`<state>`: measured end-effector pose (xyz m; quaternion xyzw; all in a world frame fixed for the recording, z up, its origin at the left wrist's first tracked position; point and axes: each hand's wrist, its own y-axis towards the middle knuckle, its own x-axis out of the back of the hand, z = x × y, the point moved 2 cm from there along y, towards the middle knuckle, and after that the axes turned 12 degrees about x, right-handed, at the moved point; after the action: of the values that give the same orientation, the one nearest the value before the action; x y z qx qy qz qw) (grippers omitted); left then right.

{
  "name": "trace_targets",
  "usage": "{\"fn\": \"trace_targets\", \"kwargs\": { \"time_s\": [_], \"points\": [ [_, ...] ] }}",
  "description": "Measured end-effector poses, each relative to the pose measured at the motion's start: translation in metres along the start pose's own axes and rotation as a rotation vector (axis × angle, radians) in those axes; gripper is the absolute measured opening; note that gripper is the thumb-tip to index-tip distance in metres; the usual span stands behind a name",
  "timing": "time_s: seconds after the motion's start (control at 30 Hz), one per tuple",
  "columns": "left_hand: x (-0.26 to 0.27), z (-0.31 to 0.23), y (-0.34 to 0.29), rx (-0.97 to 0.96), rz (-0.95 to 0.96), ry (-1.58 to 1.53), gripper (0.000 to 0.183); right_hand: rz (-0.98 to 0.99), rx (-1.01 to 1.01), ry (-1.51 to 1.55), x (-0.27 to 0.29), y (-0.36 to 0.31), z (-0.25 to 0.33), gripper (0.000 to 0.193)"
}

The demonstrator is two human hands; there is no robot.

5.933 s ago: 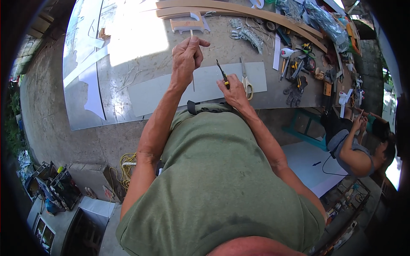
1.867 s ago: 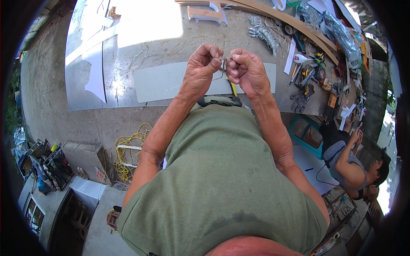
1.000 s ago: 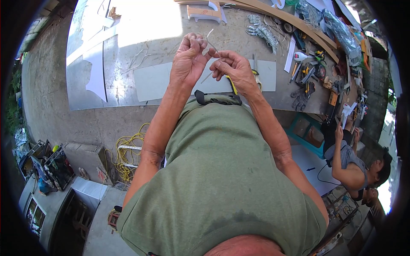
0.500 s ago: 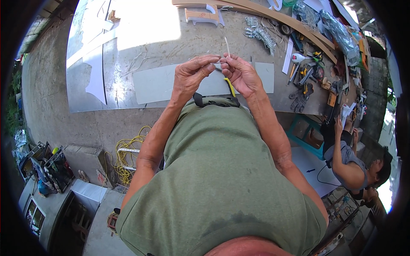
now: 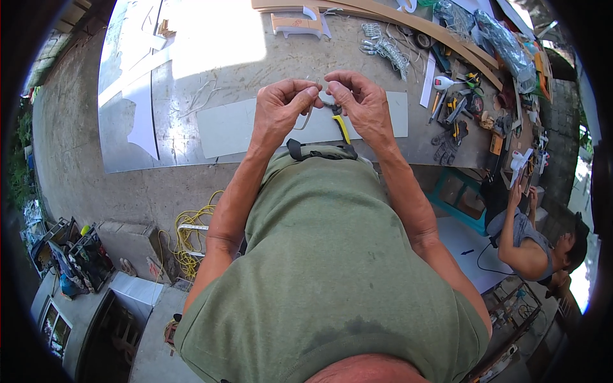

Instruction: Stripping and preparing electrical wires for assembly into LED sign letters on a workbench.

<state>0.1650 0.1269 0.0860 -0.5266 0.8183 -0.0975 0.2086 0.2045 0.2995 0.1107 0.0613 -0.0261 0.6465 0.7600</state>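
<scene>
A short, thin pale wire (image 5: pixel 307 119) hangs in a curve from the pinched thumb and forefinger of my left hand (image 5: pixel 281 112), its tip poking up above them. Close by on the right is my right hand (image 5: pixel 363 108), with its thumb and forefinger a little apart and the other fingers curled; I see nothing between them. Under and between the hands lie pliers (image 5: pixel 343 127) with yellow-and-black handles, their jaws partly covered by my right hand. They rest on a pale grey rectangular sheet (image 5: pixel 236 127) on the metal worktable (image 5: pixel 242 80).
Bundled pale wires (image 5: pixel 386 51) and a shaped letter piece (image 5: pixel 297 24) lie farther back. Long brown strips (image 5: pixel 440 35) cross the far right. Hand tools and a dark glove (image 5: pixel 448 147) crowd the right. A person (image 5: pixel 527 239) works at right. Yellow cable (image 5: pixel 185 246) coils on the floor.
The wire, upright in my right fingers before, now hangs from my left fingers. My right hand has turned and drawn slightly away from the left. The pliers show more clearly.
</scene>
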Motion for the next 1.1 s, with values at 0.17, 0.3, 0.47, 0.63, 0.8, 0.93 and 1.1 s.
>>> {"fn": "trace_targets", "kwargs": {
  "time_s": [0.17, 0.3, 0.47, 0.63, 0.8, 0.93, 1.1],
  "points": [
    [-0.005, -0.001, -0.002, -0.001, -0.048, 0.129, 0.017, 0.03, 0.037, -0.093, -0.001, 0.002, -0.005, 0.018],
    [-0.007, -0.003, -0.003, -0.058, -0.104, 0.259, 0.016, 0.032, 0.056, -0.138, -0.002, 0.003, -0.004, 0.016],
    [-0.011, -0.007, -0.005, -0.028, -0.118, 0.339, 0.017, 0.009, 0.109, -0.17, -0.004, 0.003, -0.001, 0.013],
    [-0.016, -0.006, -0.006, -0.081, -0.19, 0.28, 0.02, -0.025, 0.185, -0.247, -0.004, 0.002, 0.003, 0.011],
    [-0.014, -0.005, 0.0, -0.229, -0.159, 0.219, 0.02, 0.0, 0.276, -0.329, -0.006, 0.002, 0.006, 0.009],
    [-0.011, 0.001, -0.001, -0.165, -0.156, 0.168, 0.018, 0.043, 0.341, -0.378, -0.008, 0.001, 0.008, 0.007],
    [-0.007, 0.007, 0.0, -0.133, -0.138, 0.119, 0.018, 0.075, 0.304, -0.361, -0.008, 0.002, 0.011, 0.007]
  ]
}}
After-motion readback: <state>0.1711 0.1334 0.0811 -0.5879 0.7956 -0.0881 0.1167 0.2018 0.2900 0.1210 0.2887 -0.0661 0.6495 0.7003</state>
